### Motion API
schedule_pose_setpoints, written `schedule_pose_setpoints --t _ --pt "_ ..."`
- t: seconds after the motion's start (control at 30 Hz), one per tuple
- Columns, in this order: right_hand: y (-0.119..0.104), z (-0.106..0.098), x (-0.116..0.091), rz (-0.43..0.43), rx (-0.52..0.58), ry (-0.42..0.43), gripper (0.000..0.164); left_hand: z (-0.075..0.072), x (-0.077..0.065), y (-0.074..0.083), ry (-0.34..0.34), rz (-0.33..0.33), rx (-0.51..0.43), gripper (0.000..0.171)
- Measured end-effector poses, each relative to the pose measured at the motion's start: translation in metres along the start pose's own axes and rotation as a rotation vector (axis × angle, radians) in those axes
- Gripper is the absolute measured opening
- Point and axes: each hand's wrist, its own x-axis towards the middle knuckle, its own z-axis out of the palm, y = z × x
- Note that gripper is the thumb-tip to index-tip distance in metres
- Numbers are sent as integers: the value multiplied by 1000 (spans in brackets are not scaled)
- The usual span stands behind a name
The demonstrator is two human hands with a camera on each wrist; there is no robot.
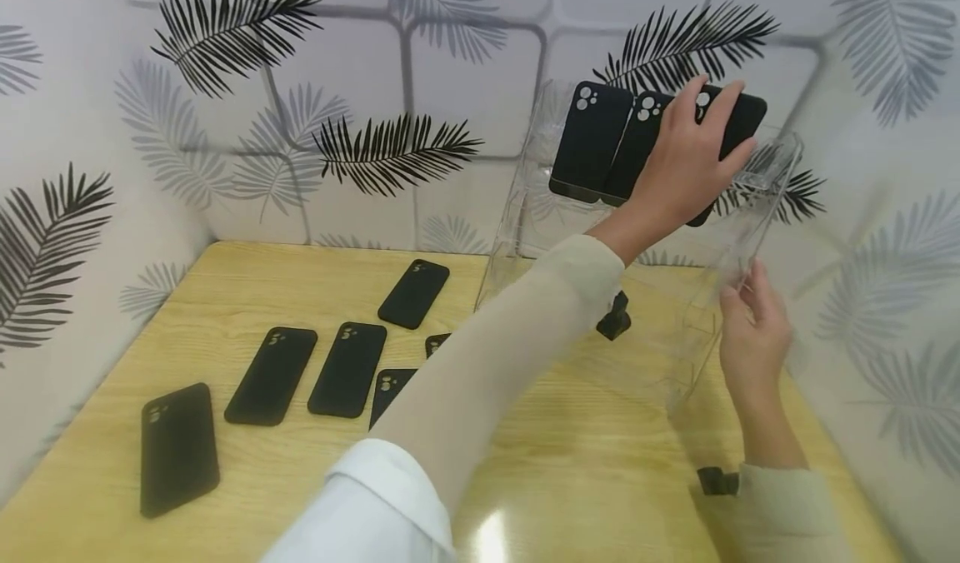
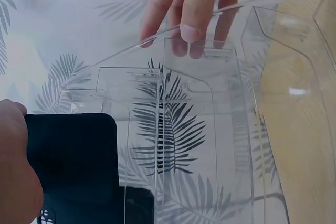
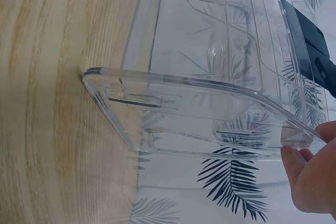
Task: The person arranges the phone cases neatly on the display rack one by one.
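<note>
My left hand (image 1: pixel 686 156) is at the top tier of a clear acrylic display stand (image 1: pixel 690 380), fingers spread over a black phone case (image 1: pixel 744 117) and gripping it. In the left wrist view, that phone case (image 2: pixel 73 148) stands against the left hand (image 2: pixel 14 163). Two more black phone cases (image 1: pixel 592 134) lean side by side on the tier, camera cutouts upward; the nearer is partly covered by the hand. Lower down, my right hand (image 1: pixel 753 326) holds the stand's right side edge. In the right wrist view, its fingers (image 3: pixel 296 163) pinch the clear panel's edge (image 3: pixel 210 83).
Several black phone cases (image 1: pixel 348 370) lie on the wooden table (image 1: pixel 247 471) to the left, some partly hidden behind the left sleeve (image 1: pixel 495 363). Leaf-patterned walls (image 1: pixel 480 72) rise behind and beside the table. Small black pieces (image 1: pixel 615 317) show at both sleeves.
</note>
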Motion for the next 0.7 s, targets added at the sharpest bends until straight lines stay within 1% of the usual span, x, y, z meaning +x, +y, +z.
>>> schedule_pose_setpoints --t 0.13,0.2,0.37,0.43,0.7 --pt "0 -1 3 -6 6 4 51 9 8 6 1 -34 -26 65" --pt "0 0 3 -5 3 -6 52 15 9 7 14 -42 -10 65" --pt "3 5 1 -14 -3 -13 52 24 8 6 85 -28 19 63" --pt "4 4 1 -8 2 -10 51 26 10 8 98 -31 22 62" --pt "2 1 1 -10 -27 5 51 31 10 14 85 -68 75 63"
